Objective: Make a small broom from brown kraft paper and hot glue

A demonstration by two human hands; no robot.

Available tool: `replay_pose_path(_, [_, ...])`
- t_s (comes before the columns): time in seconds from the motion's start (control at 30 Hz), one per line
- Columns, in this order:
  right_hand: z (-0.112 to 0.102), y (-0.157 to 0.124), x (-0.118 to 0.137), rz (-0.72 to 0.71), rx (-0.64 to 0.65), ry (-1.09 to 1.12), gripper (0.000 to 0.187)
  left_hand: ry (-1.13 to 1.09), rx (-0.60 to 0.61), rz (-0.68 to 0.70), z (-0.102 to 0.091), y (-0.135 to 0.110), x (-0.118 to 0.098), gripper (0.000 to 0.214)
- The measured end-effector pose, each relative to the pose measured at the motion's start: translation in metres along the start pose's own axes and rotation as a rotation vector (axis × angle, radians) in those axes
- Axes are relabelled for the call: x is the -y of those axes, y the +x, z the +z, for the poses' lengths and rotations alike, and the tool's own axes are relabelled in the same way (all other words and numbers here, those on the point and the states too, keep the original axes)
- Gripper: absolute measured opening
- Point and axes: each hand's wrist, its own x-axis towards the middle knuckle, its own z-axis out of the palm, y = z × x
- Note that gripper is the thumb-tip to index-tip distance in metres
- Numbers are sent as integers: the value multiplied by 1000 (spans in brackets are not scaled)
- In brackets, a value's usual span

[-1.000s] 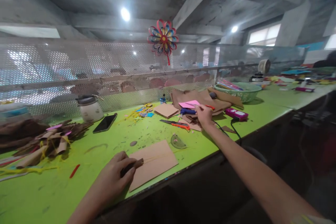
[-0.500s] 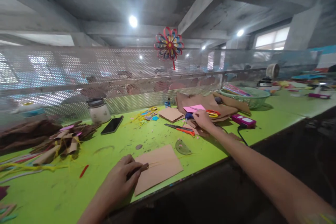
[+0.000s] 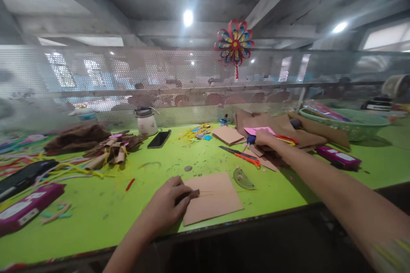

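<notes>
My left hand (image 3: 171,202) is closed in a pinch on a small brown paper piece (image 3: 194,194), above the left side of a tan card (image 3: 214,198). A thin yellow strand runs from that piece across the card. Farther off, my right hand (image 3: 264,137) reaches down at a pink paper (image 3: 250,130) and a dark blue object (image 3: 251,139); its fingers are blurred and partly hidden. Close to it lie yellow-and-red handles (image 3: 288,139), brown paper sheets (image 3: 307,131) and an orange-handled cutter (image 3: 248,157). A translucent protractor (image 3: 242,178) rests beside the card.
On the green table (image 3: 105,209) are a phone (image 3: 159,139), a lidded jug (image 3: 146,121), stacked tan cards (image 3: 228,135), and purple boxes (image 3: 339,158) (image 3: 28,209). A green basket (image 3: 365,130) stands at right. Brown paper rolls (image 3: 112,155) lie left, before a perforated screen (image 3: 179,68).
The view has turned left, so everything sits farther right and a second purple box shows. My right hand has moved slightly over the pink paper; my left hand keeps its pinch on the card.
</notes>
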Motion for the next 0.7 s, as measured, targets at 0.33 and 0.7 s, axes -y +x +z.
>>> replay_pose_path(0.33, [-16,14,-5,-71,120,-66,31,-8,-5,-11,2,-1,-1,30])
replay_pose_path(0.7, [-9,-26,-39,-230,29,74,25,34,-8,4,5,1,2,35])
